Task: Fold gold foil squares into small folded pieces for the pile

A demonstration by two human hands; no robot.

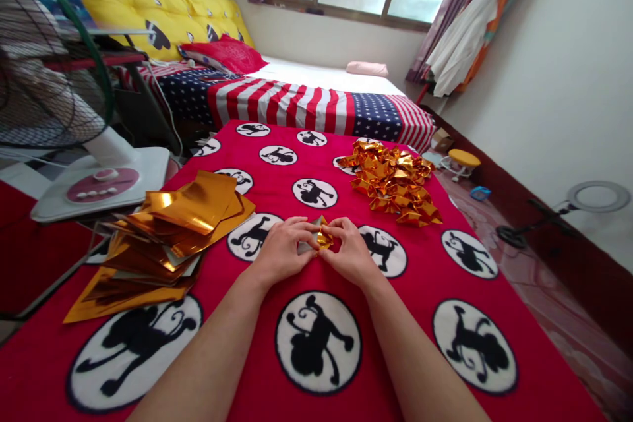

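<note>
Between my two hands is a small piece of gold foil paper (324,238), partly folded, with its pale grey side showing at the left. My left hand (285,245) pinches its left side with the fingers curled over it. On the opposite side, the thumb and fingers of my right hand (349,247) grip the gold part. My fingers cover much of the paper. To the left lies a loose stack of flat gold foil sheets (198,201). Beyond my right hand a heap of folded gold foil pieces (395,178) is spread out.
A red cloth with monkey prints (410,316) covers the table. At the left stands a fan (106,175) on a white base. A bed (297,102) lies beyond the table; a yellow stool (463,158) and a ring light (598,196) are at the right.
</note>
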